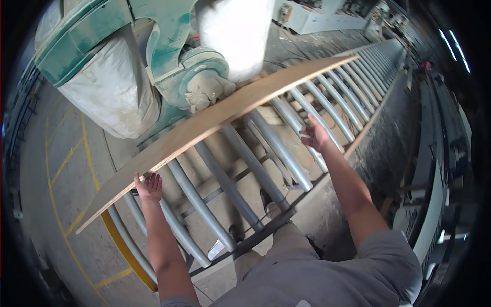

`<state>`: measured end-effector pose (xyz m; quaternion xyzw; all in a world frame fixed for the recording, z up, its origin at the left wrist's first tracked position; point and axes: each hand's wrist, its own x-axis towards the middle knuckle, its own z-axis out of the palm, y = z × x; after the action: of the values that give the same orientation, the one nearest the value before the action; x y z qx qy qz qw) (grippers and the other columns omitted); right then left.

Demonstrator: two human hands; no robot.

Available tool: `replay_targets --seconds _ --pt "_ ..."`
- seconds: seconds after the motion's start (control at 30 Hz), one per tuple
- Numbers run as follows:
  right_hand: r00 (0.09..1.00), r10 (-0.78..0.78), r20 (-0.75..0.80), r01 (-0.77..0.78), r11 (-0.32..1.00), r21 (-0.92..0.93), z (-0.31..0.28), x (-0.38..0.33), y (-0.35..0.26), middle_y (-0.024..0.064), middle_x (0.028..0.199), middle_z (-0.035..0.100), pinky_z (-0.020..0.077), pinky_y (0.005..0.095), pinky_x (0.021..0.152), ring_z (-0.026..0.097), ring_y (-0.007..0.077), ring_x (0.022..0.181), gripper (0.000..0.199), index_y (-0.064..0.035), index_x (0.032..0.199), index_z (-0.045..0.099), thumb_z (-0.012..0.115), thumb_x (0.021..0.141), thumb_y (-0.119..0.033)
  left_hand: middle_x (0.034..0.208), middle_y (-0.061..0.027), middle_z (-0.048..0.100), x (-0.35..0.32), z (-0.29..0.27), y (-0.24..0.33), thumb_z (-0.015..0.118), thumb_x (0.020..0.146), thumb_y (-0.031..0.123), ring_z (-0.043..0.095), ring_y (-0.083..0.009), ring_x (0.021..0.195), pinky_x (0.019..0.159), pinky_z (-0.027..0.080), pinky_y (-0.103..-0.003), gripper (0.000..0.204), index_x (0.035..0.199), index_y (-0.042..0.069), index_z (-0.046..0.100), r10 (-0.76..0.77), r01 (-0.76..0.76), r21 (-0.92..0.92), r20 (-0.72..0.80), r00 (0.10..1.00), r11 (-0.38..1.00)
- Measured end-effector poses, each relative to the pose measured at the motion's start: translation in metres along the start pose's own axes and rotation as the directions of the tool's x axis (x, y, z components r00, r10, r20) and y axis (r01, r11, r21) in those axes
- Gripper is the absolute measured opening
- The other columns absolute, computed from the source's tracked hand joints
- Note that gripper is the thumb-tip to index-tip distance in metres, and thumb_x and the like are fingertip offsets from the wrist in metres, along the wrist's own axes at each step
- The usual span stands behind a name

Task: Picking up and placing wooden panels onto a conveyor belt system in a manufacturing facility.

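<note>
Clearly, the largest thing before you is the roller conveyor (pixel 280 149), its grey metal rollers running from near left to far right. Beyond it on the left stands the green machine (pixel 171 30), dusty around its round housing. Between you and that machine, your board (pixel 179 137) lies lengthwise along the conveyor's far side: long, flat and narrow-looking, with a plain brown face and a paler near edge. Its left end juts past the conveyor's yellow end piece (pixel 128 253). A whitish bag (pixel 115 84) hangs under the machine's left part.

Your right hand (pixel 315 138) is apart from the board, open above the rollers, fingers loosely bent. Your left hand (pixel 149 188) is open, palm showing, at the board's near edge toward its left end; you can't tell whether it bears any weight. Smallest, a reddish mark (pixel 201 67) on the round housing is too tiny to read.
</note>
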<state>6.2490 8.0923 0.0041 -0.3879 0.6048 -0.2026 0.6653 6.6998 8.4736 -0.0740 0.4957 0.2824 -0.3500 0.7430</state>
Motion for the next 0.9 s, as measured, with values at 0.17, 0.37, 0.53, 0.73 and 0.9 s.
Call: replay_targets --seconds 0.17,0.37,0.53,0.73,0.9 --pt "0.992 0.082 -0.091 -0.072 0.992 0.103 0.018 0.158 -0.095 0.0152 0.112 0.049 0.0460 0.0456 0.080 0.049 0.0289 0.092 0.081 -0.0126 0.127 0.039 0.059 0.072 -0.068 0.080 -0.0080 0.057 0.037 0.031 -0.017 0.059 0.083 0.038 0.059 -0.0238 0.075 0.070 0.055 -0.035 0.033 0.089 0.006 0.053 0.101 -0.104 -0.010 -0.153 0.983 0.995" --pt "0.995 -0.056 -0.083 0.072 0.975 0.212 0.021 0.244 -0.103 0.0061 0.088 0.057 0.0520 0.0347 0.062 0.057 0.0186 0.072 0.031 -0.0099 0.102 0.054 0.058 0.084 -0.034 0.087 -0.0089 0.063 0.049 0.061 -0.025 0.059 0.083 0.027 0.063 -0.0248 0.080 0.070 0.056 -0.037 0.026 0.096 0.005 0.057 0.122 -0.131 -0.012 -0.284 0.951 0.991" --pt "0.998 0.019 -0.063 -0.007 0.980 0.196 0.031 0.226 -0.120 0.0079 0.095 0.059 0.0527 0.0342 0.063 0.059 0.0203 0.082 0.032 -0.0099 0.109 0.054 0.058 0.084 -0.029 0.092 -0.0122 0.063 0.066 0.051 -0.026 0.056 0.082 0.018 0.063 -0.0278 0.086 0.071 0.056 -0.038 0.026 0.101 0.000 0.056 0.148 -0.152 0.016 -0.340 0.928 0.988" --pt "0.982 -0.067 -0.176 0.121 0.941 0.316 0.037 0.238 -0.118 0.0118 0.097 0.057 0.0549 0.0359 0.060 0.061 0.0234 0.081 0.035 -0.0023 0.108 0.053 0.062 0.077 -0.016 0.096 -0.0129 0.062 0.075 0.042 -0.022 0.055 0.082 0.016 0.063 -0.0291 0.086 0.070 0.056 -0.040 0.025 0.101 0.000 0.055 0.116 -0.128 -0.011 -0.352 0.929 0.992" --pt "0.969 -0.159 -0.189 0.214 0.921 0.326 0.031 0.235 -0.115 0.0167 0.094 0.058 0.0564 0.0373 0.055 0.063 0.0268 0.074 0.033 0.0050 0.102 0.052 0.063 0.075 -0.010 0.073 -0.0109 0.061 0.063 0.032 -0.023 0.057 0.082 0.014 0.062 -0.0270 0.072 0.066 0.056 -0.039 0.011 0.083 0.003 0.057 0.185 -0.178 0.052 -0.316 0.931 0.983"
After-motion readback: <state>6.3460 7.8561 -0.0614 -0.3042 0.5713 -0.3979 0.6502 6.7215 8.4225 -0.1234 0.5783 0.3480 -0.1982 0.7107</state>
